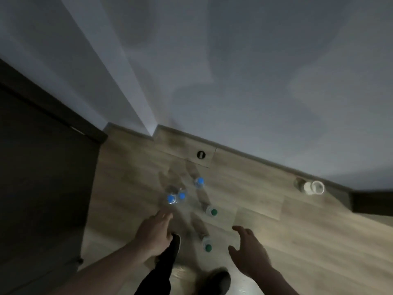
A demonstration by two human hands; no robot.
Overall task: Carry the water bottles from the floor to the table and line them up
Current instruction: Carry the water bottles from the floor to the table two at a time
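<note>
We look down at a wood-grain floor [265,241] in dim light. Five clear water bottles stand upright on it, seen from above. Two blue-capped bottles [170,198] [182,196] stand touching each other at 10 o'clock from frame centre-bottom. A third blue-capped bottle [200,181] stands apart from them at 12 o'clock. One green-capped bottle [213,211] stands at 1 o'clock from the pair's level, and a second green-capped bottle [208,247] stands nearest to us, between our two hands.

Our left hand [156,233] reaches forward with fingers straight and together, its tips just short of the blue-capped pair; it holds nothing. Our right hand [248,250] hovers with fingers spread and relaxed, at 3 o'clock from the nearest green-capped bottle, touching nothing.

A dark shoe [219,281] shows at 6 o'clock. A pale cylindrical container [310,187] lies by the baseboard [255,155] at 2 o'clock. A round black fitting [201,154] is set in the baseboard.
</note>
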